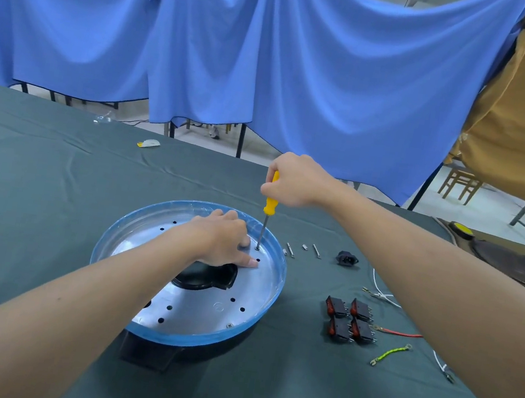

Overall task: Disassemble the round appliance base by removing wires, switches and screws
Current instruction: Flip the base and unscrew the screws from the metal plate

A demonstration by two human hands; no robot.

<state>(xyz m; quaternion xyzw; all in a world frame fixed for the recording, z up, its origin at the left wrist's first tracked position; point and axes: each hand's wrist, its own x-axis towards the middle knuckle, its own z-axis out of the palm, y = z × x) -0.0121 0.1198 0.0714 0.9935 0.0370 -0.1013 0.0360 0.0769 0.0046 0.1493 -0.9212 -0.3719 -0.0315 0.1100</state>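
Note:
The round appliance base [207,311] lies on the green cloth, a silver plate with small holes, a blue-filmed rim and a black centre opening. My left hand [221,240] rests flat on the plate near its far side, fingers spread and touching the metal. My right hand [293,181] grips a yellow-handled screwdriver [268,204] held upright. Its tip stands in a hole at the plate's far right edge, just beside my left fingers.
Right of the base lie several metal screws and spacers [302,250], a black socket [346,258], several black-and-red rocker switches [350,320], and white [382,293], red [400,332] and green-yellow wires [391,354]. A dark cover [511,262] sits at the far right. Blue curtains hang behind the table.

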